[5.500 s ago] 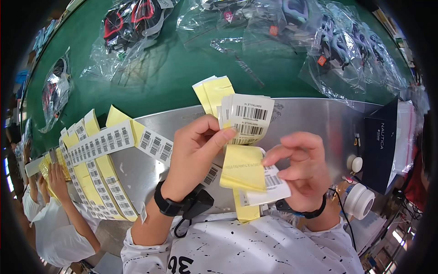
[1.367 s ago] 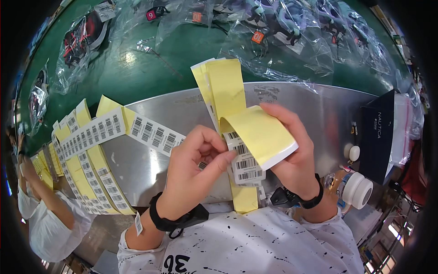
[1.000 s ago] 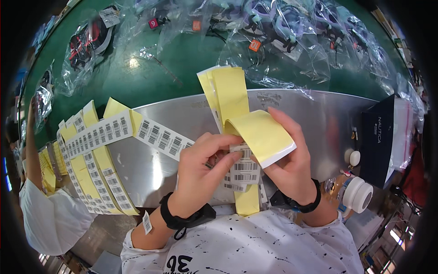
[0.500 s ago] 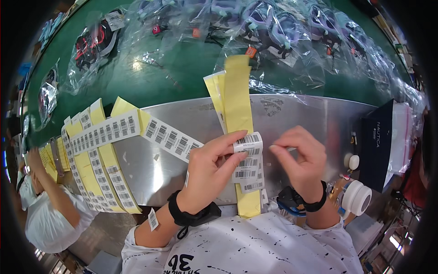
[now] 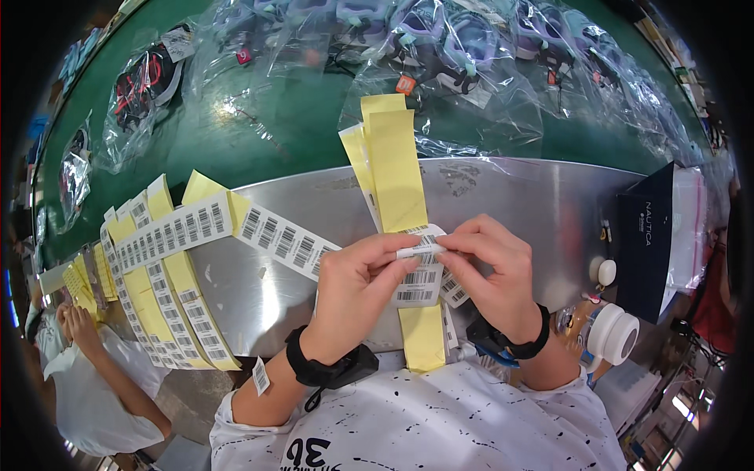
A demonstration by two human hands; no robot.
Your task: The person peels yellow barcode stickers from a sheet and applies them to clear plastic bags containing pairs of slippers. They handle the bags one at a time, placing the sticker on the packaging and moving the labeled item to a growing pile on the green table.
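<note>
At the middle of the metal surface, a strip of white barcode labels is bent over at its top edge. My left hand pinches the left end of that fold between thumb and fingers. Closed at the fold's right end, my right hand pinches it too, and the two fingertips nearly meet. Yellow backing strips stretch away beyond my hands, and a shorter yellow piece lies nearer my shirt. A loose barcode sticker clings to my left forearm.
More label strips hang over the metal surface at left. Bagged sandals cover the green table behind. At right are a dark box and a white-lidded bottle. Another person works at left.
My right hand has moved left onto the label strip and closed on its edge. The strip's top is now bent between both hands. The co-worker's hands have come together.
</note>
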